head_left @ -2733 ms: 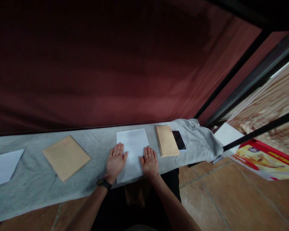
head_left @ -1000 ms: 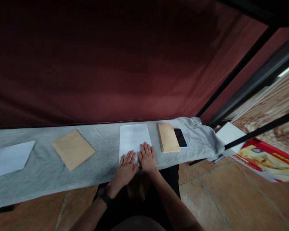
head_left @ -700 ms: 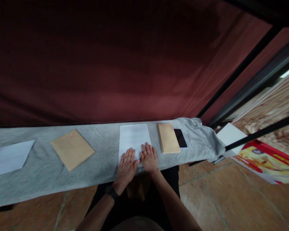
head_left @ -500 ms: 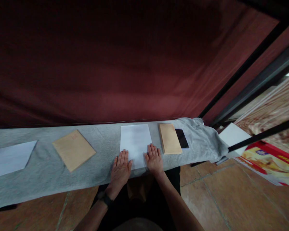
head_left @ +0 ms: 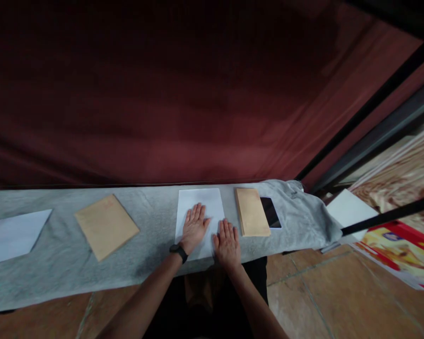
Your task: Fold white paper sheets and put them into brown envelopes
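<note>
A white sheet of paper (head_left: 201, 197) lies flat in front of me on the grey cloth. My left hand (head_left: 195, 227) rests palm down on the middle of the sheet, fingers stretched out and the thumb apart. Over the sheet's near right edge lies my right hand (head_left: 227, 246), also flat with its fingers extended. Neither hand grips anything. Right of the sheet is a stack of brown envelopes (head_left: 253, 212), partly covering a dark-screened phone (head_left: 271, 213).
The grey cloth (head_left: 155, 207) covers a long narrow surface. At left lie a single brown envelope (head_left: 106, 227) and more white paper (head_left: 16, 235). A dark red curtain (head_left: 198, 117) hangs behind. Beyond the right end are a black bar (head_left: 392, 214) and a red-and-yellow box (head_left: 404, 252).
My left hand has moved from the sheet's near left corner up and rightward onto its middle. My right hand stays at the right edge. The view has shifted slightly.
</note>
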`<state>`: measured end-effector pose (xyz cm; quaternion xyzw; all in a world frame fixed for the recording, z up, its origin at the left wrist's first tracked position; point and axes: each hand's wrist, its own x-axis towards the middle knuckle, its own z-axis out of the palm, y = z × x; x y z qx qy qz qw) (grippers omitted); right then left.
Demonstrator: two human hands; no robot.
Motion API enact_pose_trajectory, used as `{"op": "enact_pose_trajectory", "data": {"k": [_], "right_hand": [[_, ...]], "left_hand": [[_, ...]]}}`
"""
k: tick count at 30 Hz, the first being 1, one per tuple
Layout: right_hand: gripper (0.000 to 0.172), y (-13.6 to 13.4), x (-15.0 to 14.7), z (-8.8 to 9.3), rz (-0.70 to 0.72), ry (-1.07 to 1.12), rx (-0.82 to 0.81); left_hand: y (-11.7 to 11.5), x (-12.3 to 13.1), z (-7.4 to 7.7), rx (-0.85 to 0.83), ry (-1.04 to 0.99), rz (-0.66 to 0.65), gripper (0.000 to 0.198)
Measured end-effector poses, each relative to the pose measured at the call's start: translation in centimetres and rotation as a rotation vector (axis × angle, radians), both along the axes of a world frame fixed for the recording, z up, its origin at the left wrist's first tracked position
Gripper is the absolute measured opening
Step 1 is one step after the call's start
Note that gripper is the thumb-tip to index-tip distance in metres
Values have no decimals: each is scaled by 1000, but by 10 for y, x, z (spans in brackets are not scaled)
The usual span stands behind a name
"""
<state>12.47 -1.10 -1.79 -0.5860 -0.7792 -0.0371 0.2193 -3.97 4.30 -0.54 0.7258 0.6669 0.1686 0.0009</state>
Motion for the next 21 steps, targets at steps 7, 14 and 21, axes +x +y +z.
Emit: {"op": "enact_pose_trajectory", "data": {"k": [7,14,21], "right_hand": [[57,-2,-4,4,-24,11,-13],[57,-4,-4,7,-21,8,-16],[56,-3,-4,14,-25,5,-60]], "left_hand": [[10,-57,1,-17,37,231,66],[37,-15,9,-19,33,-44,57],[82,-7,14,-110,54,-12,58]]}}
